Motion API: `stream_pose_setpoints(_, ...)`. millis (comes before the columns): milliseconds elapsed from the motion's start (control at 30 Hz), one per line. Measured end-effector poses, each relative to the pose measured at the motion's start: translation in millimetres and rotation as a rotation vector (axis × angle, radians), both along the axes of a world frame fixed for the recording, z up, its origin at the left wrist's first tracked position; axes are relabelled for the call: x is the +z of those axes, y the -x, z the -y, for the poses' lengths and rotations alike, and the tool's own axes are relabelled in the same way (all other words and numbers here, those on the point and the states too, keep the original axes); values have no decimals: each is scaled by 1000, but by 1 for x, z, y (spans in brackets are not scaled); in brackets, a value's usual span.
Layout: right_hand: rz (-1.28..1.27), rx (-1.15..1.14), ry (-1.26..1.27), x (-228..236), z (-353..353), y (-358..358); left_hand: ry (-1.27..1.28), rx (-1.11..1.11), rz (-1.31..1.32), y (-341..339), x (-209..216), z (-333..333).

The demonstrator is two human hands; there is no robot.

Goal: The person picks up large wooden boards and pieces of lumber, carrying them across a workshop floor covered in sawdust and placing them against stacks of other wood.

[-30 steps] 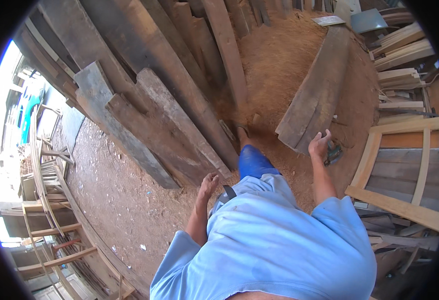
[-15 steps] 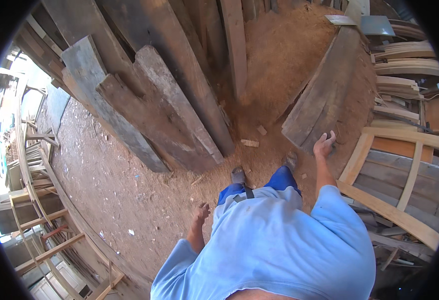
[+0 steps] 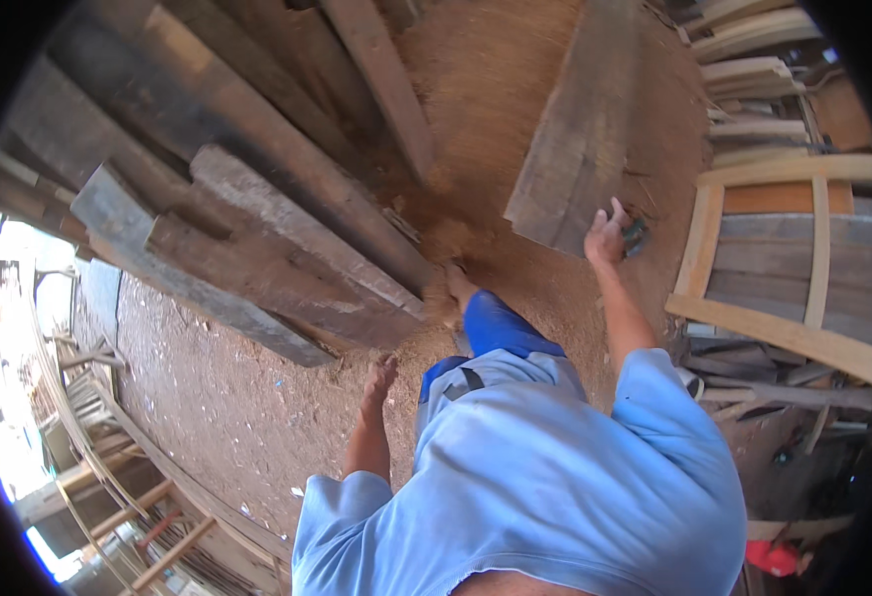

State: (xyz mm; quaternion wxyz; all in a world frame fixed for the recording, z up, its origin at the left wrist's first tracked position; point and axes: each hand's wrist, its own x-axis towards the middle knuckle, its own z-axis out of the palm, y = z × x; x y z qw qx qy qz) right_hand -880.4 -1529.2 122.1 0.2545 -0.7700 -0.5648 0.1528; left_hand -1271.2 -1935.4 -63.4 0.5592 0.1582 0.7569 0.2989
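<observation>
Long, weathered brown wooden boards [image 3: 292,221] crowd the left, a wide grey-brown wooden plank [image 3: 577,149] the right. Near the plank's close end, a person's right hand [image 3: 605,236] hangs empty, fingers parted; the left hand [image 3: 380,377], loosely bent, hangs near the boards, apparently empty.

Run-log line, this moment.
left hand: near wooden planks | right hand: fingers parted, dark green object alongside, hold unclear | wooden frame: far right

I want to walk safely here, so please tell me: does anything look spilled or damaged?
Yes: what seems sawdust is strewn over the ground, untidy underfoot; the grey board at left has an uneven upper end, so it looks damaged.
</observation>
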Motion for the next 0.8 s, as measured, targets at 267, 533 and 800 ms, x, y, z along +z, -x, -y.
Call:
stream_pose_setpoints(267,-269,-13,-93,6,3,4,-109,-90,-85,-21,37,-63)
stream_pose_setpoints(533,-341,74,-167,-13,0,-24,29,-277,-112,-87,5,-64)
stream_pose_setpoints(800,-462,369,358,-13,58,-127,-375,-196,-876,-120,38,-249)
